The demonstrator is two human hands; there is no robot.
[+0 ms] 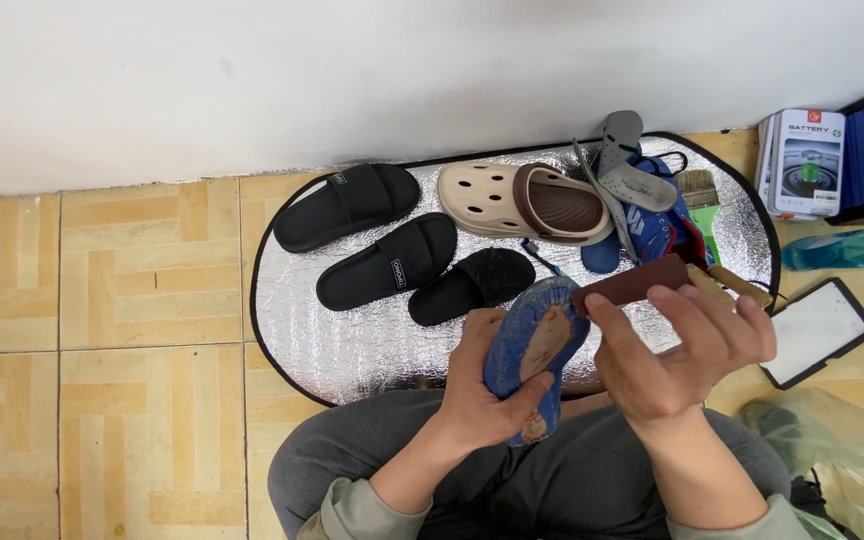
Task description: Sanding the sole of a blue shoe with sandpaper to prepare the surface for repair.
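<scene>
**Over the lap: blue sole in 1 hand, sanding block in the other**

Over the person's lap, head view only. The left hand point(482, 395) grips a blue shoe sole point(534, 345), thumb hooked across its lower end, fingers wrapped behind; the sole's underside faces up w/ a worn brown patch in the middle. The right hand point(677, 350) holds a dark red-brown sanding block point(632, 283), fingers curled over its top, thumb below; the block's left end touches or sits just beside the sole's upper edge. Can't tell which.

Judgement: the step in hand looks like roughing up the sole's surface. Next move prob. calls for keeping the sole braced firm in the left grip & pressing the block flat on the worn patch, not on the edge near the thumb.

Around, on a silver foil mat point(292, 310): 2 black slides point(372, 235) side by side, a black sandal heel point(472, 285) just above the sole, a beige clog point(532, 200) w/ brown lining, grey insoles point(632, 165) on a blue shoe point(652, 225). A paintbrush point(700, 195) lies at the mat's right edge. Off the mat, right: a white box point(802, 165), a black-framed white panel point(817, 330), a green plastic bag point(842, 450).

In the way: the sandal heel & clog sit near the sole's tip, so little elbow room fwd.
</scene>
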